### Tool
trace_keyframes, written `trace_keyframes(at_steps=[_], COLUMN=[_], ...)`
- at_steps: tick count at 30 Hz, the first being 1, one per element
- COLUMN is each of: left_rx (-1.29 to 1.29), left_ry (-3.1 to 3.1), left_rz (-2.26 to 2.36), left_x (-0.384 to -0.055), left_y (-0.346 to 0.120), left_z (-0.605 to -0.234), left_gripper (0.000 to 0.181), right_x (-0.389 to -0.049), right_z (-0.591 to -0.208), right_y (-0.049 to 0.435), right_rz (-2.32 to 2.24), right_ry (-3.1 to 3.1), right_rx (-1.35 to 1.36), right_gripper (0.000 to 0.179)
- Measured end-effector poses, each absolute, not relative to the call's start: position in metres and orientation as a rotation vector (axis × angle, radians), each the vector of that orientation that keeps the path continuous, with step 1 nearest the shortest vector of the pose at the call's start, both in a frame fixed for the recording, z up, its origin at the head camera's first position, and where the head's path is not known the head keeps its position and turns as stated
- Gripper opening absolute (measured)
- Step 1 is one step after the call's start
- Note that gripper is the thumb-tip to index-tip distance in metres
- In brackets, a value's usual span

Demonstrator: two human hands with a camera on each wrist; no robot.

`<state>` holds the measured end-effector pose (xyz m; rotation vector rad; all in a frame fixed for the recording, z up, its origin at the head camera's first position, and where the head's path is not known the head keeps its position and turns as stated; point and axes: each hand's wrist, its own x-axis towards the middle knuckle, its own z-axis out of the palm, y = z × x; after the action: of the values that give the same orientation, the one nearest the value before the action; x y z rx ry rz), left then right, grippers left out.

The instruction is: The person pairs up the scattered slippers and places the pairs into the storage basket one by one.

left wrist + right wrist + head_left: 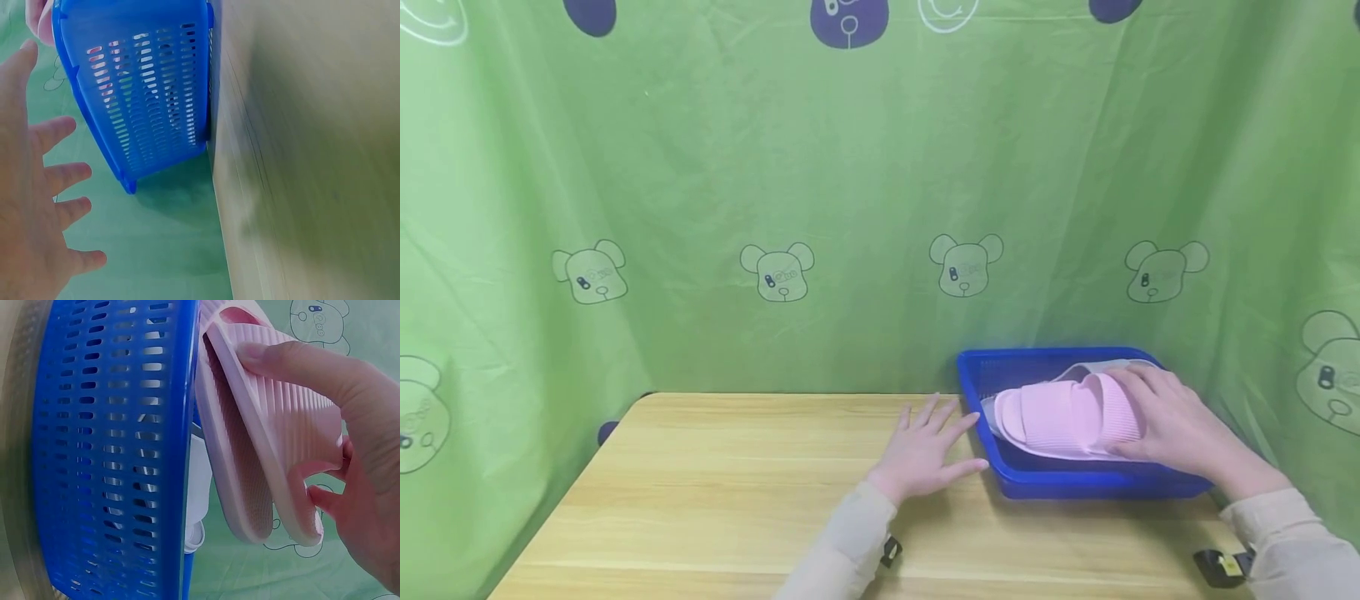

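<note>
A pair of pink ribbed slippers (1048,417), one laid against the other, tilts over the blue plastic basket (1097,483). My right hand (1183,429) grips the pair at its right end. In the right wrist view the thumb presses on the ribbed strap (281,381), and the other fingers bend round the far side. Under the pink pair, a pale grey item (1093,367) shows inside the basket. My left hand (921,454) hovers at the basket's left rim with fingers spread and nothing in it; the left wrist view shows its palm (28,219) facing the basket wall.
The basket stands at the back right of a wooden table (715,492). A green curtain (865,183) printed with bear heads hangs behind and at both sides. Black straps (1221,568) show at the wrists.
</note>
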<state>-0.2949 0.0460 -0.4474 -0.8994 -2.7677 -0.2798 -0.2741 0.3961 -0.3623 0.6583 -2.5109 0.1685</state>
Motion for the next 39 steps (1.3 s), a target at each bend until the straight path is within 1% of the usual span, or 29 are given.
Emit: trace_keyframes(at_steps=[10,17,34,39], left_rx=[-0.905,-0.929,-0.942,-0.937], left_ry=[-2.790,-2.801,-2.841,-2.837], left_rz=[-0.268,-0.254,-0.318,-0.313], left_x=[-0.298,-0.301,-0.302,-0.302], left_y=[0.061,0.067,0.068,0.068], left_z=[-0.446,-0.448,-0.445,-0.446], left_gripper=[0.072,0.072,0.073,0.073], right_x=[-0.274,-0.272,-0.270,-0.272], right_z=[-0.367,-0.372,-0.379,-0.378], right_y=[0.397,0.393,0.392,0.389], right_rz=[0.152,0.150,0.109,0.106], right_ry=[-2.496,-2.518,-2.560,-2.550], right_rx=[0.717,0.722,0.737,0.768], right_gripper=[0.100,0.101,0.101,0.098])
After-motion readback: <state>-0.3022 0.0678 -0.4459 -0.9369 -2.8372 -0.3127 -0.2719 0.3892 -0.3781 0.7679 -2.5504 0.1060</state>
